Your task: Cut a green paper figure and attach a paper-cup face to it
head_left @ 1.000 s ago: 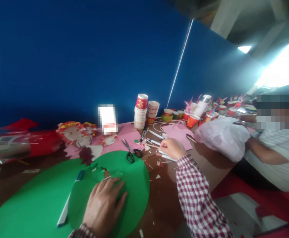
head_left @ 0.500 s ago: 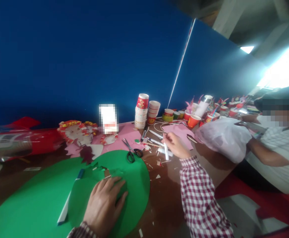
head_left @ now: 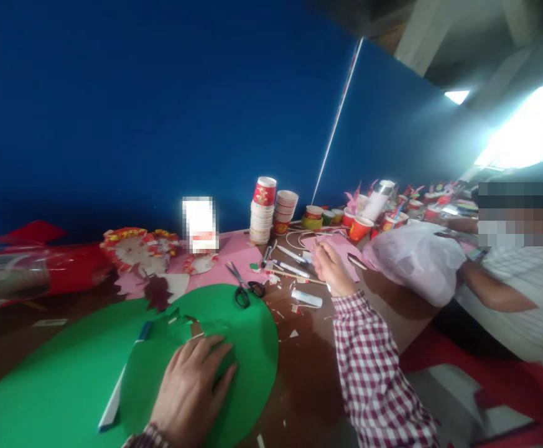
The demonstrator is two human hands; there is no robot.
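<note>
My left hand [head_left: 194,379] lies flat with fingers spread on a cut green paper sheet [head_left: 252,386], which rests over a larger green sheet [head_left: 28,379]. A white marker with a blue cap [head_left: 124,379] lies to its left. Black-handled scissors [head_left: 241,289] lie beyond the fingers, blades parted, on the sheet's far edge. My right hand [head_left: 331,269] is raised above the table with its fingers pinched together; what they hold is mostly hidden. Below it lies a white tube [head_left: 306,298], with several pens [head_left: 290,267] to its left.
Stacked paper cups [head_left: 262,214] stand by the blue wall [head_left: 135,112]. Paper-cup crafts [head_left: 359,227] fill the back right. At right a person [head_left: 514,311] handles a white plastic bag [head_left: 415,258]. Paper scraps [head_left: 294,334] litter the brown table. A red plastic-wrapped pack [head_left: 79,267] lies left.
My right hand has turned and risen slightly; the white stick seen in it before is now mostly hidden. The white tube below shows fully. My left hand stays flat on the paper.
</note>
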